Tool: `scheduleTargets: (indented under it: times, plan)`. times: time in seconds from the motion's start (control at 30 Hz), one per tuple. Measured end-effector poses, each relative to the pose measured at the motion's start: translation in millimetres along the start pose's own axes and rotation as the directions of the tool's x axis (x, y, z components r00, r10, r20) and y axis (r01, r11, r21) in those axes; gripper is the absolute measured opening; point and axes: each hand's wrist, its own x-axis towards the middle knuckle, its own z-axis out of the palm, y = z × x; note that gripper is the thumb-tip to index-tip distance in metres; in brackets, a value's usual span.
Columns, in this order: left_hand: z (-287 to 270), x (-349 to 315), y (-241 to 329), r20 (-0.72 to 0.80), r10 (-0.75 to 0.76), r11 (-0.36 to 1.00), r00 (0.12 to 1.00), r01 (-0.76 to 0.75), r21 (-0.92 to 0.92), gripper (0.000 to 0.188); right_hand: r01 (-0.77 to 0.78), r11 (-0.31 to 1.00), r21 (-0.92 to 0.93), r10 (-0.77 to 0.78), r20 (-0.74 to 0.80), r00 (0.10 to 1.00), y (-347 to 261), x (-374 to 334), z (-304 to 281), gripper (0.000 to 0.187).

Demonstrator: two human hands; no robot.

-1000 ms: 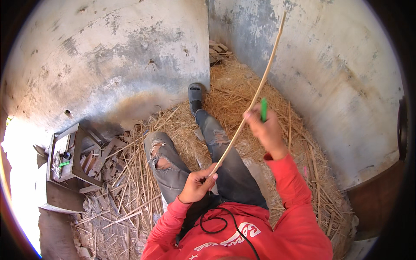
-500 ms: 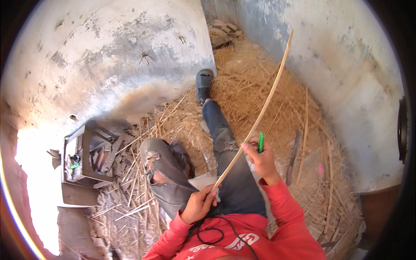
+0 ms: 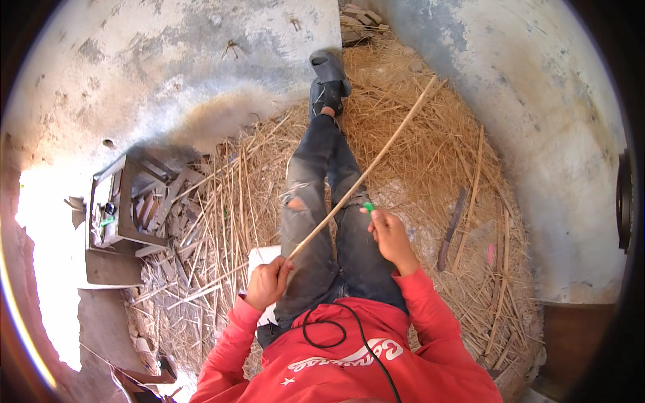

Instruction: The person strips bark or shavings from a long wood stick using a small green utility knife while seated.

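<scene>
The left hand is clamping its grip on the near end of the pale stick, which is slanting toward one o'clock above the legs; at four o'clock the right hand is closing its grip on a small green object. The stick is looking light, fairly stiff and possibly splintery, its middle probably offering the best-balanced hold

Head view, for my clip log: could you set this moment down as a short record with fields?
Left hand: closed on the near end of the pale stick
Right hand: holding a small green object, apart from the stick
Pale stick: slants over the legs toward the upper right
Floor: strewn with straw and loose strips
Person's left: boxy frame with small items on it
</scene>
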Motion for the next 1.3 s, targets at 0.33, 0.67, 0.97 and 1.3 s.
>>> scheduleTargets:
  times: [0.33, 0.67, 0.97, 1.3]
  plan:
    - [45, -18, -82, -0.145, -0.004, 0.984, 0.989, 0.030, 0.173, 0.026, 0.045, 0.856, -0.514, -0.064, -0.020, 0.998, 49, 48, 57, 0.050]
    - [45, -20, -85, -0.143, -0.019, 0.987, 0.990, 0.041, 0.153, 0.025, 0.089, 0.897, -0.432, -0.258, -0.349, 0.901, 23, 95, 30, 0.048]
    - [35, -5, -76, -0.213, 0.046, 0.983, 0.976, -0.006, 0.183, 0.025, 0.224, 0.660, -0.717, -0.141, 0.175, 0.974, -8, 41, 74, 0.061]
    - [19, 56, -19, -0.367, 0.066, 0.998, 0.928, -0.056, 0.037, 0.014, 0.243, 0.725, -0.644, -0.297, 0.025, 0.955, -47, 60, 76, 0.059]
